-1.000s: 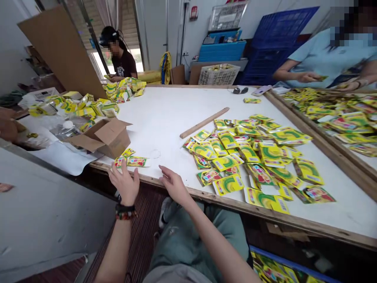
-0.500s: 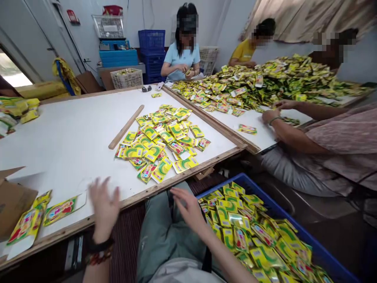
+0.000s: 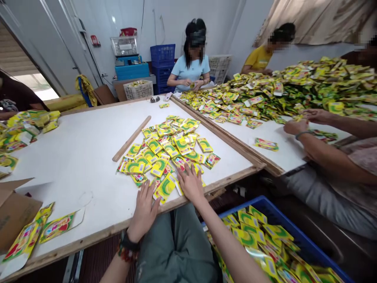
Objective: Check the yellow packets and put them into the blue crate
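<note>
A loose pile of yellow-green packets lies on the white table in front of me. At the pile's near left edge, my left hand rests with its fingers spread, close to a packet and holding nothing. My right hand lies on the near right packets, palm down and fingers apart, also holding nothing. A wooden stick lies just left of the pile. Two larger packets sit by a cardboard box at the lower left.
A blue crate full of packets stands at my lower right. Wooden strips edge the table. Beyond the divider, a large packet heap covers another table. Co-workers sit around; one person's hands work at the right.
Both my hands have moved forward onto the near edge of the pile, the left one also rightward from the table's front edge. The view has shifted slightly.
</note>
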`<state>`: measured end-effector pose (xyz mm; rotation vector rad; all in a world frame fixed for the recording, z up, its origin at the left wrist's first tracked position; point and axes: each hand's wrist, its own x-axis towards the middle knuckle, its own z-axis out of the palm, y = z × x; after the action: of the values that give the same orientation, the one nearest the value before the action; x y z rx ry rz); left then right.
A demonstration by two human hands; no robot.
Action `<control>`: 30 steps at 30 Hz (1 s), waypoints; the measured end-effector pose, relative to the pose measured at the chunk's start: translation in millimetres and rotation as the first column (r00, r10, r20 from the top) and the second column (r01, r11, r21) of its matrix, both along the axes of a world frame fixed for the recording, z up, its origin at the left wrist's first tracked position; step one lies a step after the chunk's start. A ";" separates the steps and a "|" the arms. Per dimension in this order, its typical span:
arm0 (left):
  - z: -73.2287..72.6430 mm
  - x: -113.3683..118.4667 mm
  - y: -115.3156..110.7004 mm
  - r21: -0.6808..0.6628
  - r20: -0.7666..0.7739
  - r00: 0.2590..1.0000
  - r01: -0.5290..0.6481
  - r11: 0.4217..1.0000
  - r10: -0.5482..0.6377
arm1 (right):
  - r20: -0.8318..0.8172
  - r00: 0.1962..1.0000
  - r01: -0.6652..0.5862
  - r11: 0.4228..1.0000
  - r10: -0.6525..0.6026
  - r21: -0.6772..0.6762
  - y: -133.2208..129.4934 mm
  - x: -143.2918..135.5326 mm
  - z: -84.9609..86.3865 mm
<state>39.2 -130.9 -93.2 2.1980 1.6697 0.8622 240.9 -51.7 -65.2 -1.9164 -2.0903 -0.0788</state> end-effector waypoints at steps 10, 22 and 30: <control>50.1 -123.9 247.1 -0.117 -0.407 0.854 -0.400 0.909 0.323 | -0.149 0.983 -0.038 0.915 0.106 0.401 8.3 21.0 -44.0; 30.2 -84.4 412.5 -0.127 -0.444 0.895 -0.119 0.985 0.051 | -0.162 0.986 0.014 0.928 0.050 0.372 0.4 23.3 -41.1; 30.1 -83.9 405.5 -0.118 -0.481 0.873 0.030 0.993 -0.083 | -0.218 0.976 0.068 0.929 0.014 0.363 0.3 17.0 -32.4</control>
<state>-44.6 274.6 -63.1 2.5124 1.7881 0.1931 257.9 -51.4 -97.6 -1.6459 -1.7590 -0.2396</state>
